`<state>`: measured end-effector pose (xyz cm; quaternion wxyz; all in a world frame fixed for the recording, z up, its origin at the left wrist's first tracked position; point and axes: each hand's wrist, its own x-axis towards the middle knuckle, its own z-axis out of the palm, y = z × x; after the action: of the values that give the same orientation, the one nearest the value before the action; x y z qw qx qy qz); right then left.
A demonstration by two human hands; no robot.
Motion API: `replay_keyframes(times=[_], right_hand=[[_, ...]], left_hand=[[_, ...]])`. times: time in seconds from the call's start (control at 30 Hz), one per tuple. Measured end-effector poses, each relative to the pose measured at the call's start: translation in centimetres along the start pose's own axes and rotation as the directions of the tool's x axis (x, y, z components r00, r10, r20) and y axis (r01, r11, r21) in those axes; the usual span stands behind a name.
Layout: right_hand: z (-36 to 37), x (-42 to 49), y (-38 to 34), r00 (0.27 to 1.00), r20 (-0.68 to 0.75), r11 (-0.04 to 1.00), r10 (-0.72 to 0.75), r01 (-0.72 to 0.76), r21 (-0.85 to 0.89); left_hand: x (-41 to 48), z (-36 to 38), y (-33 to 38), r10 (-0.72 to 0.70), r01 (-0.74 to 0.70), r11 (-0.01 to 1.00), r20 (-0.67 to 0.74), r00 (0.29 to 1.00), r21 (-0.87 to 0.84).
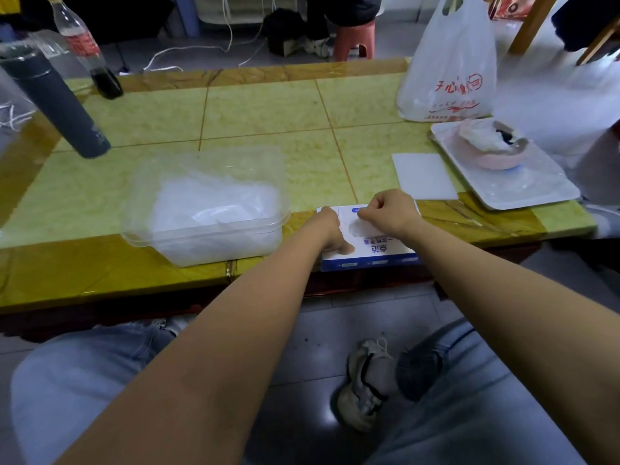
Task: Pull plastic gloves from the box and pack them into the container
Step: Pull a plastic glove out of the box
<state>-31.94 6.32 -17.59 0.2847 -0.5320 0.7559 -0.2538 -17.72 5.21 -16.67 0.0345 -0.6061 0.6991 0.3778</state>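
Note:
A white and blue glove box (379, 253) lies flat at the table's near edge. My left hand (330, 231) presses on the box's left side, fingers curled over its edge. Above the box opening, my right hand (389, 213) has its fingers pinched together at a thin clear plastic glove (357, 228) that shows in the opening. To the left stands a clear plastic container (271, 226), with crumpled clear gloves (214, 206) piled inside it.
A grey flask (57, 102) and a cola bottle (89, 52) stand at the back left. A white plastic bag (449, 68), a white tray (523, 193) with a pink bowl (493, 159), and a white card (424, 176) sit to the right. My knees and a shoe are below the table.

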Motion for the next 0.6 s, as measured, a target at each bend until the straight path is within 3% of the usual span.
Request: replay_keyframes(times=[0.1,0.23,0.43,0.53,0.6], right_hand=[[-0.2,-0.5,0.5,0.999,-0.029,1.0,-0.019,0.019,-0.002],[-0.4,-1.0,0.4,0.999,0.051,0.937,0.002,0.016,-0.348],[-1.7,-1.1,0.7,0.986,-0.071,0.988,-0.15,0.153,0.03],[-1.5,-1.3,1.6,0.995,0.052,0.992,-0.089,0.093,-0.085],[-1.7,-1.3,1.5,0.992,0.042,0.988,-0.116,0.12,-0.099]], left_hand=[[-0.1,0.0,0.1,0.001,-0.001,1.0,-0.006,1.0,0.008],[-0.1,0.2,0.0,0.011,-0.011,1.0,-0.002,1.0,0.007],[-0.1,0.2,0.1,-0.007,0.007,1.0,-0.015,1.0,-0.002],[0.0,0.4,0.1,-0.019,0.019,1.0,-0.015,1.0,-0.011],[0.1,0.4,0.1,-0.015,0.015,1.0,-0.024,1.0,-0.003]])
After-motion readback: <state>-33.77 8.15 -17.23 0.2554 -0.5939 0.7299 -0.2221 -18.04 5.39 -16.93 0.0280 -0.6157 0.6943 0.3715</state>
